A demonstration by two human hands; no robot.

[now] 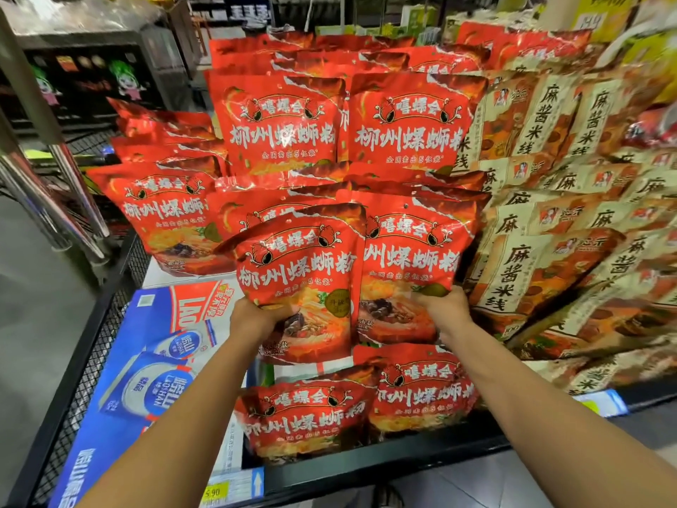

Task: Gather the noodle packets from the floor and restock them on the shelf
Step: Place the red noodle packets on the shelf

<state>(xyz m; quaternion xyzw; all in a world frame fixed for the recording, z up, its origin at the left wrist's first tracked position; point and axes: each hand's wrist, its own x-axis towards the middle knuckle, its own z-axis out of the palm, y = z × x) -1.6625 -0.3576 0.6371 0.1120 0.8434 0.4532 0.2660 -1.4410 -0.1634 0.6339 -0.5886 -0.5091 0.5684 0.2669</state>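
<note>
At the front of the black wire-sided shelf (pixel 366 467), I have the left hand (pixel 256 319) closed in a grip on the lower left corner of a glossy red plastic noodle packet (pixel 304 273). It stands upright with its printed face toward me, I judge so that it can stand in line with the display. The right hand (pixel 445 309) grips the lower right edge of a second red packet (pixel 410 265), just beside the first and partly overlapped by it. Holding each by an outer bottom corner keeps the two side by side as a pair. They sit in front of the stacked red packets (pixel 282 122), which rise in tiers, and above two flat red packets (pixel 304 416) lying at the shelf's front edge. Beige rice-noodle packets (pixel 549 258) fill the right side and blue-and-white cartons (pixel 146 361) the left. I cannot see any packets on the floor, so I judge this to be the restocking step.
</note>
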